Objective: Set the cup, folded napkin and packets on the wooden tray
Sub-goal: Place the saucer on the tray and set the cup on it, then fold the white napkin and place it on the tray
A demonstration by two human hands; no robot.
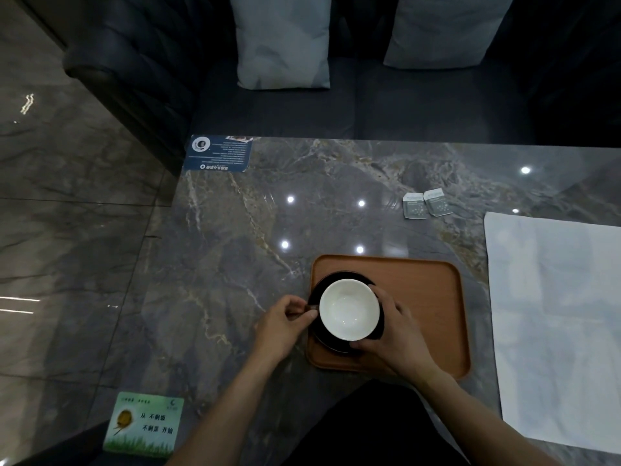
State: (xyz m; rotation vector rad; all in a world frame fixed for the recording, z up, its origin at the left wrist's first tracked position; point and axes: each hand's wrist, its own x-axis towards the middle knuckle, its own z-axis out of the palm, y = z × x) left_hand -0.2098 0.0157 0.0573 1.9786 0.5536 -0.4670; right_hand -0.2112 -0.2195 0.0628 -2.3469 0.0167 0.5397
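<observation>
The cup (349,309), white inside and dark outside, sits on a dark saucer (327,341) at the left end of the wooden tray (426,297), so the first part of the task looks nearly done, though both hands are on it and it may not be released yet. The tray lies near the front edge of the surface (235,230). Two packets (426,204) lie side by side on the bare surface, beyond the tray's far right corner and well apart from it. The napkin (554,324) is spread flat and unfolded at the right edge of the surface, just beside the tray's right side. Judging from this, folding the napkin and moving it and the packets onto the tray remain.

The left hand (285,322) reaches in from the lower left, its thumb and fingers pinched closed on what appears to be the cup's handle at the left side. The right hand (395,327) comes from the lower right and wraps around the cup's right side, fingers curled against the wall and down toward the saucer.
</observation>
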